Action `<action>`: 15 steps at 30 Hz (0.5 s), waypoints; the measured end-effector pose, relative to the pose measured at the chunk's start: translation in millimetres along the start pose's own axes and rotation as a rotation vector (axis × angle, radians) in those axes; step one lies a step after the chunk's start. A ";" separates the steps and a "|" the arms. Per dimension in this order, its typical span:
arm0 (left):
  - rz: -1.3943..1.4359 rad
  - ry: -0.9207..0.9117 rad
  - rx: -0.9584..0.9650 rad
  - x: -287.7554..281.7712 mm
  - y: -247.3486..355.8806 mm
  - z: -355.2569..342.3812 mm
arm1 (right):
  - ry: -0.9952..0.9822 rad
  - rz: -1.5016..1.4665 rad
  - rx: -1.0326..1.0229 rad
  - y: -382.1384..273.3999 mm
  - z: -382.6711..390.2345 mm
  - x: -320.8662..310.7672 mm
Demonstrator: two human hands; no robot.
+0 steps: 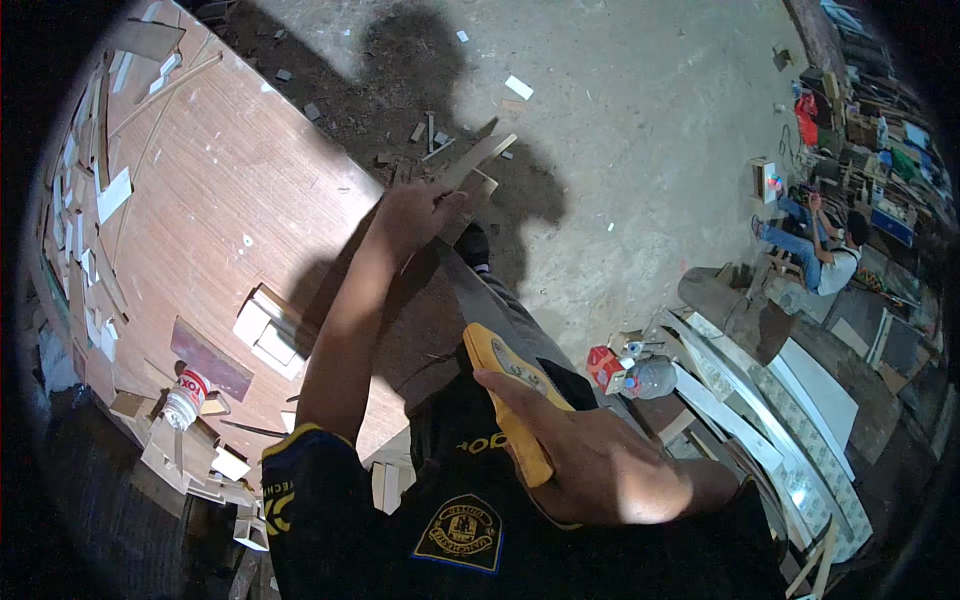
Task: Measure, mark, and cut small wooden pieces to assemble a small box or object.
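My right hand is wrapped round the yellow handle of a handsaw, held close to my body. The saw's grey blade runs away from me up to my left hand. That hand is closed on a wooden strip at the table's edge, and the strip sticks out over the floor. A second pale wood end shows just beneath it. Whether the blade's teeth touch the wood is hidden by my left hand.
On the wooden table lie a small white box-like piece, a glue bottle and several offcuts along the left rim. Boards and a plastic jug stand at right. Another person sits far right.
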State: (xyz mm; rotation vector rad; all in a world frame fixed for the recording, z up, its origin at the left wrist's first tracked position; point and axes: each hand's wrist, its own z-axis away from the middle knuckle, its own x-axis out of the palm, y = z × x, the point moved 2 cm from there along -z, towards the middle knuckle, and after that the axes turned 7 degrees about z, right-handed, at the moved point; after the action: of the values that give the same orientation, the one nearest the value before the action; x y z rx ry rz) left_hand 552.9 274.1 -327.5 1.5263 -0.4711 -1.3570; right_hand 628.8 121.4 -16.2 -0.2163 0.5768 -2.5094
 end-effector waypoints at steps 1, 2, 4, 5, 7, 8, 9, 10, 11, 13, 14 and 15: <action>0.064 -0.173 -0.159 1.8 3.6 -8.8 | 0.015 -0.003 0.001 1.2 -0.5 2.3; 0.125 -0.340 -0.324 3.0 2.1 -13.6 | 0.026 -0.001 -0.003 1.7 -2.2 5.0; 0.193 -0.356 -0.373 12.1 -14.6 -28.5 | 0.094 -0.006 -0.057 3.4 -0.4 10.2; 0.266 -0.381 -0.417 16.4 -20.9 -33.7 | 0.165 -0.019 -0.105 4.2 0.4 11.5; 0.355 -0.421 -0.447 22.0 -28.9 -39.9 | 0.166 -0.002 -0.111 7.2 -0.9 14.0; 0.446 -0.467 -0.480 23.6 -32.0 -42.8 | 0.164 0.010 -0.113 9.6 -2.5 14.4; 0.448 -0.455 -0.477 22.8 -36.2 -44.0 | 0.165 0.021 -0.115 9.5 -1.9 13.3; 0.448 -0.502 -0.491 23.1 -31.0 -51.2 | 0.183 0.058 -0.065 8.2 0.2 9.5; 0.438 -0.535 -0.516 17.2 -27.6 -52.5 | 0.194 0.101 -0.031 4.3 3.9 6.4; 0.454 -0.457 -0.535 15.2 -29.0 -48.4 | 0.203 0.118 -0.060 -0.2 7.9 5.2; 0.467 -0.394 -0.569 15.7 -32.1 -43.8 | 0.201 0.117 -0.092 1.1 7.7 6.4; 0.520 -0.410 -0.490 22.8 -28.9 -52.2 | 0.197 0.078 -0.074 5.8 6.4 8.3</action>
State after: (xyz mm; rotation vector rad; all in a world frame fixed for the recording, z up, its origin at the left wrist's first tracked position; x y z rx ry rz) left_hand 597.6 289.5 -370.4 0.6624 -0.6737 -1.2422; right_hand 626.4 110.3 -12.8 0.0272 0.7426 -2.4522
